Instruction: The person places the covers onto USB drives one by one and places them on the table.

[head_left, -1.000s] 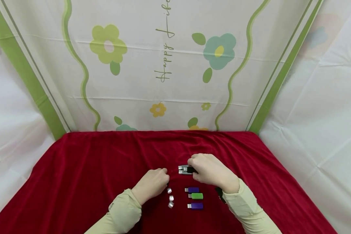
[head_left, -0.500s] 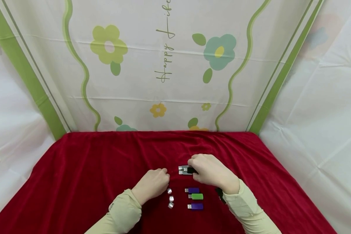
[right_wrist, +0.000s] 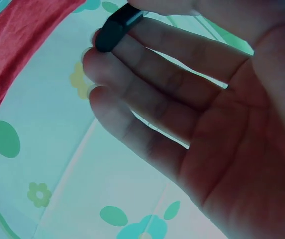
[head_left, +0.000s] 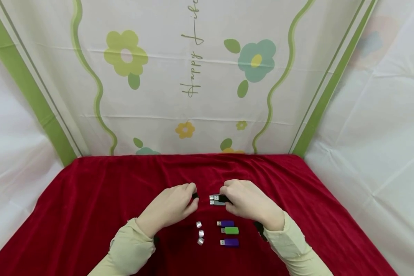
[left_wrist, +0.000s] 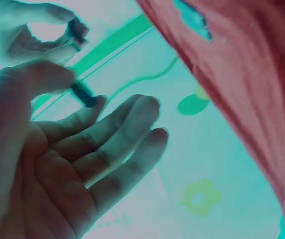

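Note:
My left hand [head_left: 170,205] pinches a small black piece [head_left: 194,196], possibly a cap, between thumb and index finger; its other fingers stay loosely extended in the left wrist view. Across a short gap, my right hand [head_left: 250,201] pinches a black USB flash drive [head_left: 222,198], its metal plug pointing left. The drive's dark body [right_wrist: 116,30] shows between thumb and fingertips in the right wrist view. Grey USB drives with shiny ends [head_left: 218,203] lie just under and beside it, partly hidden by the hand.
Nearer me lie a purple USB drive [head_left: 225,223], a green USB drive [head_left: 230,230] and another purple USB drive [head_left: 229,242]. Left of them are small shiny caps [head_left: 201,233]. A wrinkled red cloth [head_left: 107,191] covers the table, with a flowered fabric wall [head_left: 151,96] behind.
My left hand has moved up and away from near the shiny caps, bringing the black piece level with the drive. My right hand holds almost the same place.

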{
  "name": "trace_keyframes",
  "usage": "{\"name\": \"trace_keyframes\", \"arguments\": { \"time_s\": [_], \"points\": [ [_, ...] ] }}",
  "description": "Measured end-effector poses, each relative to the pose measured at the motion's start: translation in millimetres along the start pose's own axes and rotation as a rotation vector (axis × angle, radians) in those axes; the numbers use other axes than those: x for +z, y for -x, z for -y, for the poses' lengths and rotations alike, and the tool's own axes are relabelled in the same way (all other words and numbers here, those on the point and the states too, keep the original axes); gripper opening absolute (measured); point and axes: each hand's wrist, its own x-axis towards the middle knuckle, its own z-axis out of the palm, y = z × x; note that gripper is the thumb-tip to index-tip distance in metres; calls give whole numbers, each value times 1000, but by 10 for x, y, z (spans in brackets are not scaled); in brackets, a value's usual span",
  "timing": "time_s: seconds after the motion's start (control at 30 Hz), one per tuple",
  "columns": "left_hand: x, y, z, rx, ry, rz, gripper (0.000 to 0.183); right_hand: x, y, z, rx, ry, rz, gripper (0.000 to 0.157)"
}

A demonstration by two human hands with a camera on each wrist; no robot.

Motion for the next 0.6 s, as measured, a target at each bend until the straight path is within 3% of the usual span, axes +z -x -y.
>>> {"name": "trace_keyframes", "arguments": {
  "time_s": [0.23,0.6],
  "points": [
    [-162,17,-101,30,80,-36,17,-34,10,37,-20,-5,-37,17],
    [-182,9,-123,164,21,-111,17,-136,31,102,-64,26,-111,19]
  ]
}}
